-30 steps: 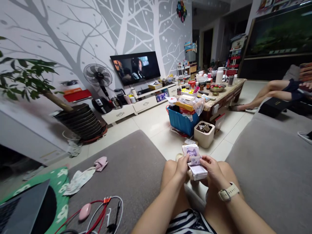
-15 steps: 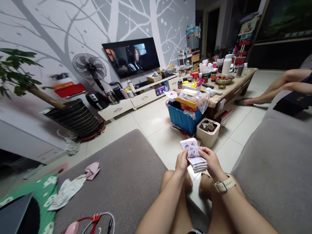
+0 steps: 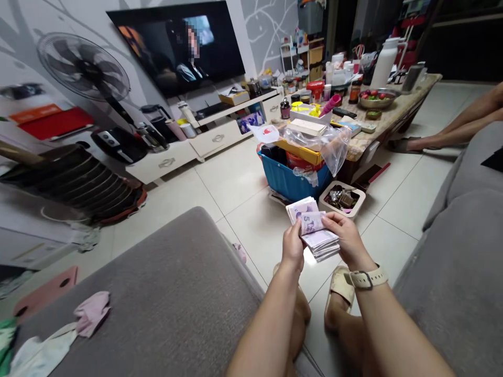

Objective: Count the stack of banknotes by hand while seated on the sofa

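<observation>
A stack of purple banknotes [image 3: 320,246], with a figure 5 showing on one note, is held between both hands over the floor in front of my knees. My left hand [image 3: 293,243] is closed on the stack's left side, its thumb on top. With thumb and fingers, my right hand [image 3: 346,235] pinches the right edge of a raised note. Part of the stack fans out at the upper left, while the thicker part lies below the raised note. A pale watch band circles my right wrist. Fingers under the stack are hidden.
A blue bin [image 3: 293,175] and a cream waste bin [image 3: 341,199] stand just beyond the notes, beside a cluttered low table [image 3: 416,94]. Grey sofa seats [image 3: 188,283] flank me. At right, another person's legs [image 3: 451,133] stretch out. A television [image 3: 184,47] hangs ahead.
My view has shifted closer and lower, so the bins and television look larger. Both hands still hold the banknotes in nearly the same pose.
</observation>
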{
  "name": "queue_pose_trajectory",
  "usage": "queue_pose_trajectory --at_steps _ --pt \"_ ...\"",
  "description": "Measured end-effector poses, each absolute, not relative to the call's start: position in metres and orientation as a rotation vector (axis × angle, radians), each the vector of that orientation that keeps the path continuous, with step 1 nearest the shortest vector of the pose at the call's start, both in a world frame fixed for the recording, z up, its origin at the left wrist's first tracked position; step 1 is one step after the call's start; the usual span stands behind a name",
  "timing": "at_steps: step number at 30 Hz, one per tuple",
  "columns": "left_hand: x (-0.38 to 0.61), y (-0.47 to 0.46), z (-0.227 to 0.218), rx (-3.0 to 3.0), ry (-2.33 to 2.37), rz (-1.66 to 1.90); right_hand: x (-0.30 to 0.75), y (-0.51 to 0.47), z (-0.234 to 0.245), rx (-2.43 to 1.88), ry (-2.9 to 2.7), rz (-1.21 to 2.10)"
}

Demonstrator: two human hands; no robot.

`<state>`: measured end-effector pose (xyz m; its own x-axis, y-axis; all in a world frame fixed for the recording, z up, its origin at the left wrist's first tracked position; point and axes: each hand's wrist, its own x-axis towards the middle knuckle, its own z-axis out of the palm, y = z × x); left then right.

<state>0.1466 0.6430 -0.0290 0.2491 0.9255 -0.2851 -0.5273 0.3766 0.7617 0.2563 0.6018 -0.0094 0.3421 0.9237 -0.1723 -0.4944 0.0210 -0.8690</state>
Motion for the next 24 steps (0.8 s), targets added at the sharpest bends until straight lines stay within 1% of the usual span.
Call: queue_pose_trajectory --at_steps 4,9,24 --pt "0.138 0.649 -0.045 0.564 0.859 1.05 0.253 0.614 -0.024 -1.079 -0.517 1.245" --pt "0.141 0.661 -0.041 0.512 0.918 1.06 0.261 0.627 -0.026 -1.105 -0.621 1.275" --pt "0.142 0.651 -0.036 0.523 0.887 1.036 0.254 0.614 -0.027 -1.048 -0.548 1.197"
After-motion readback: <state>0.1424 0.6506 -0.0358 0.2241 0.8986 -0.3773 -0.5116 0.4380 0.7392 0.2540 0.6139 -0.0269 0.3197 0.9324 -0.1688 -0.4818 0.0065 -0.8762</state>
